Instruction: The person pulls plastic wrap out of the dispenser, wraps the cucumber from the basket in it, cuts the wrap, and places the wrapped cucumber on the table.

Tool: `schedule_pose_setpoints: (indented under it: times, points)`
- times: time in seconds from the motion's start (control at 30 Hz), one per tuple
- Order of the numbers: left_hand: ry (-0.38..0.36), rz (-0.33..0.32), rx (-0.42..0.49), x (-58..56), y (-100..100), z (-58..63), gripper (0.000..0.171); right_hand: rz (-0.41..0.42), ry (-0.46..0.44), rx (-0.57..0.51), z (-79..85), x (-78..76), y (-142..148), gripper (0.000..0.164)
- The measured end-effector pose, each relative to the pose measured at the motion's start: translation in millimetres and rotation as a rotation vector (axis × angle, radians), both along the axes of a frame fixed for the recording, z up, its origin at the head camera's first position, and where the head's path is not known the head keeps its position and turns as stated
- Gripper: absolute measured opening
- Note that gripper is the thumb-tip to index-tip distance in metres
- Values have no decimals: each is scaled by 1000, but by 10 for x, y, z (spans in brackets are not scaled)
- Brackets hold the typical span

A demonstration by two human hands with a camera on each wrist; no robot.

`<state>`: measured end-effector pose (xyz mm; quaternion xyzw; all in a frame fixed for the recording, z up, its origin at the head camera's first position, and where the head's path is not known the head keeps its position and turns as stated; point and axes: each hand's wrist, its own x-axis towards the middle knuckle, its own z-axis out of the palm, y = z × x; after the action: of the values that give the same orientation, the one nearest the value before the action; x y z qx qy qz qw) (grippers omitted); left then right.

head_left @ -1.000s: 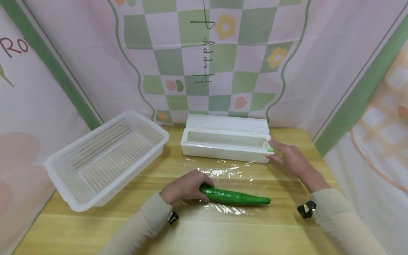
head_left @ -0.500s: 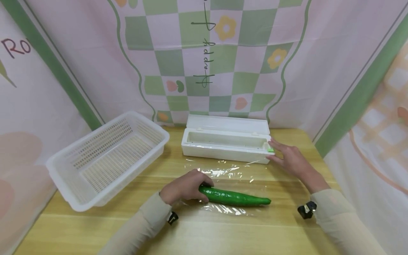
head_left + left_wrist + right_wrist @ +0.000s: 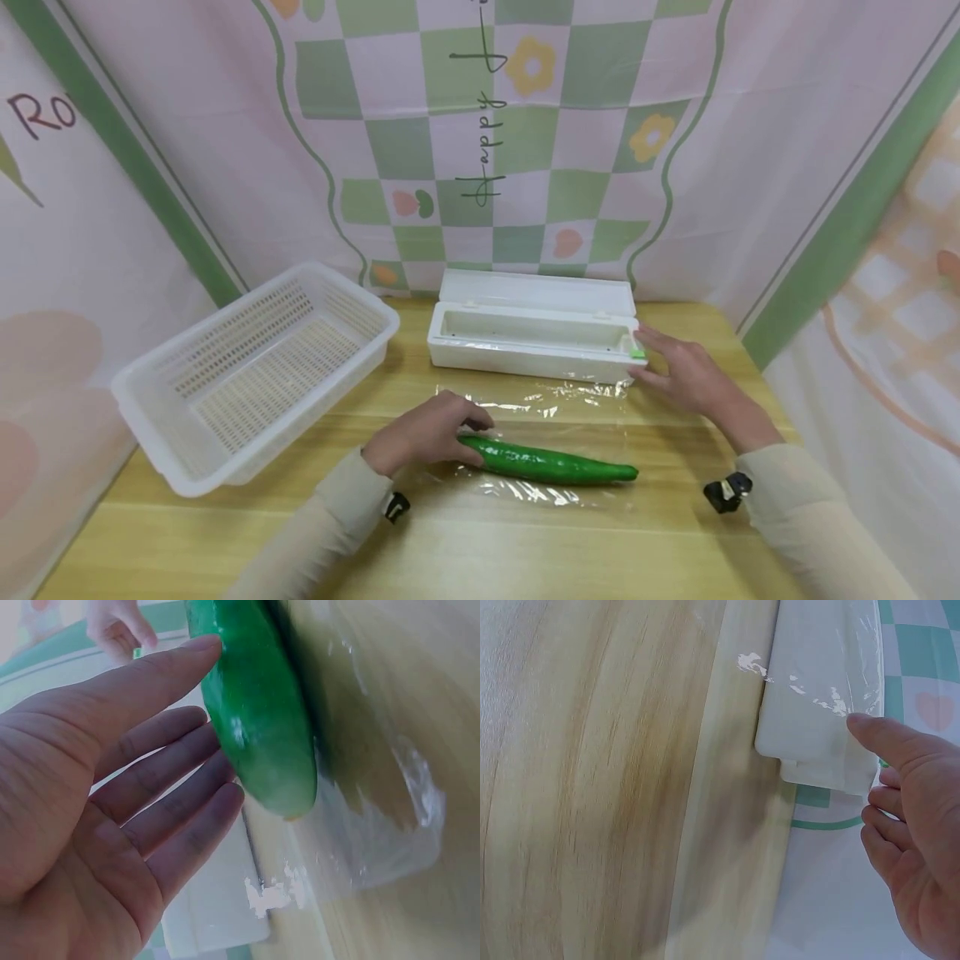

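Observation:
A green cucumber (image 3: 555, 465) lies on a sheet of cling film (image 3: 525, 496) spread over the table. My left hand (image 3: 431, 429) is at the cucumber's left end, fingers loosely extended. Its thumb tip overlaps the cucumber (image 3: 255, 705) in the left wrist view, and the fingers (image 3: 180, 802) reach along the far side. Behind the cucumber stands a white cling film box (image 3: 525, 358) with its lid (image 3: 536, 292) raised; film runs out over its front. My right hand (image 3: 690, 375) holds the box's right end, thumb on the front and fingers around the end.
A white perforated plastic basket (image 3: 247, 462) stands on the left of the wooden table (image 3: 465, 550). A green slider (image 3: 637, 354) sits at the box's right end. Patterned cloth (image 3: 525, 142) hangs right behind the table.
My left hand has loosened from the cucumber and shifted slightly left, baring more of its end. My right hand stays at the box, and the film's glints have shifted.

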<state>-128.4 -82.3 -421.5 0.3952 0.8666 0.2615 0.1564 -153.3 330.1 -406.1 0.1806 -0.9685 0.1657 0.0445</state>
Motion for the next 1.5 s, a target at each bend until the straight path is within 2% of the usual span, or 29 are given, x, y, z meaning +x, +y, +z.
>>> schedule_pose_setpoints:
  times: [0.13,0.4,0.63,0.87,0.97,1.1,1.17,1.23,1.5]
  points:
    - [-8,24,3,-12,-65,-4,44,8,3,10,15,15,18,71]
    - [16,58,27,-7,-251,6,47,46,68,14,50,101,44,71]
    - [63,70,25,19,-401,45,42,161,229,11,61,298,-11,60]
    - [138,46,31,40,-523,44,39,142,309,-1,177,498,-63,68]
    - [163,51,23,67,-582,43,39,212,375,-9,207,544,-79,67]
    - [183,49,10,118,-648,55,38,324,465,-12,185,626,-123,53]
    - [182,42,10,137,-667,56,37,353,493,-7,165,691,-152,58]
    - [177,33,7,153,-682,52,36,375,508,-2,142,759,-177,65]
    - [107,-25,-18,226,-721,20,38,475,507,11,39,1030,-251,54]
